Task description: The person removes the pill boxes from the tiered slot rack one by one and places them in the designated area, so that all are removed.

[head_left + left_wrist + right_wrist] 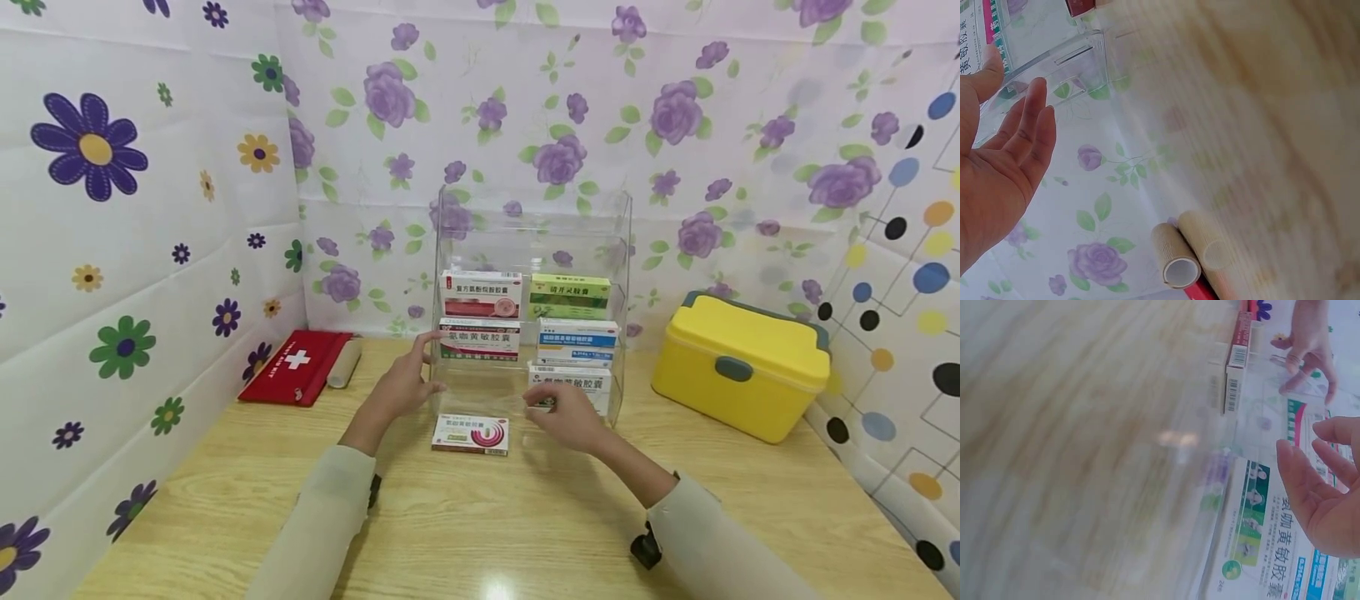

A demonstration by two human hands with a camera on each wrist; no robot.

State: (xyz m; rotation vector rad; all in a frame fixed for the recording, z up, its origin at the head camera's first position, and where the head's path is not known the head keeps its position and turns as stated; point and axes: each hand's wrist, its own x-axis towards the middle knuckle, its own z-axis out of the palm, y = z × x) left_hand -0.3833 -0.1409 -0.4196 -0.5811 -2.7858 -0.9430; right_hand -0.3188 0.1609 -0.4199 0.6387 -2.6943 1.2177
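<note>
A clear acrylic display rack (480, 382) stands against the back wall with medicine boxes on its tiers. My left hand (405, 379) is at the rack's left edge, thumb and fingers spread apart; whether it touches the rack I cannot tell. In front of the lower right medicine box (600, 402) hovers my right hand (567, 415), its fingers loosely bent with nothing between them, partly hiding that box. A white medicine box with pink rings (470, 434) lies flat at the rack's lower left. Above it is a white, red and green medicine box (480, 341).
A red first aid kit (288, 369) and a beige bandage roll (345, 363) lie to the left. At the right stands a yellow case (738, 367) with a grey latch. Patterned cloth walls enclose the wooden table (450, 517) at the back and sides.
</note>
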